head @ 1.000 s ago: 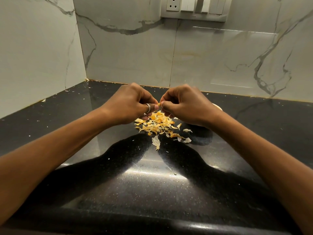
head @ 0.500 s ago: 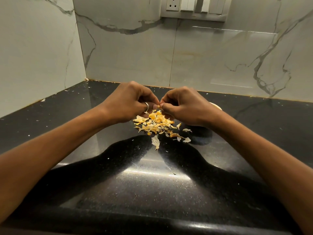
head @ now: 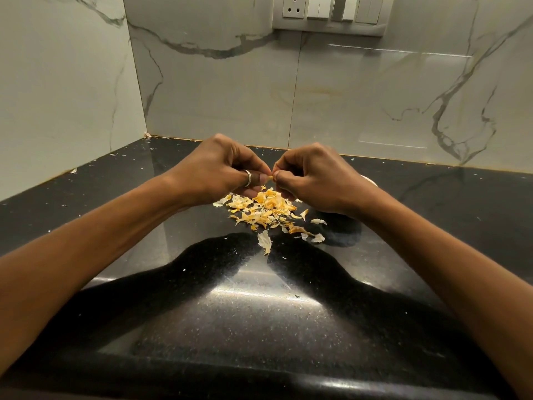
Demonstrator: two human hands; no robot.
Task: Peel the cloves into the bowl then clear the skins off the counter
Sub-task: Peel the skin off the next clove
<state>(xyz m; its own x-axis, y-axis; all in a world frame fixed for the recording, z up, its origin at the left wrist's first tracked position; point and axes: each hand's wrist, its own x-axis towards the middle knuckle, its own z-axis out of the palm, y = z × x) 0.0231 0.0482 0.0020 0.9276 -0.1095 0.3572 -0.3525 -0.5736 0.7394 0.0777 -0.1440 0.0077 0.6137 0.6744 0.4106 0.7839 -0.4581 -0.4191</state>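
Both my hands meet over the black counter (head: 202,298), fingertips pinched together on one small garlic clove (head: 270,177) that shows as a pale sliver between them. My left hand (head: 219,171) wears a ring on the thumb. My right hand (head: 314,177) hides most of a pale bowl, whose rim (head: 370,180) peeks out behind the wrist. Below the hands lies a heap of yellowish-white skins (head: 265,209), with a few loose flakes (head: 264,241) nearer to me.
Marble-tiled walls close the counter at the back and left, meeting in a corner (head: 147,135). A socket and switch panel (head: 331,13) sits high on the back wall. Tiny skin crumbs dot the counter along the left wall (head: 72,170).
Both hands have lifted slightly and drifted a little away from me, still pinching the clove. The skin heap looks the same.
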